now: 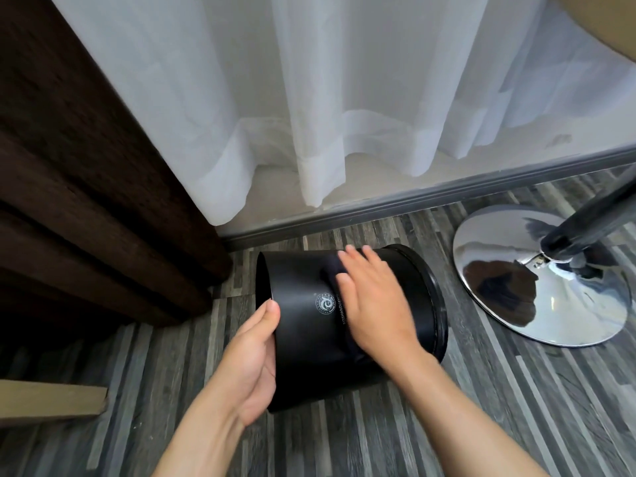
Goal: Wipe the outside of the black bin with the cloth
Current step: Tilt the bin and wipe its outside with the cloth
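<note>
The black bin (pixel 303 342) lies on its side on the striped floor, one round end to the left, the rimmed end to the right, a round white logo on its wall. My left hand (pixel 253 364) grips the left end, thumb on the outer wall. My right hand (pixel 373 302) lies flat on the upper wall, fingers spread and slightly blurred, pressing a dark cloth (pixel 333 270) against the bin. Only a fold of the cloth shows beside and under the palm.
A chrome round chair base (pixel 509 304) with its dark post stands close to the bin's right. A brown curtain (pixel 86 201) hangs left, a white sheer curtain (pixel 309 98) behind, above a grey skirting rail (pixel 430 194). A wooden board end (pixel 51 404) lies at lower left.
</note>
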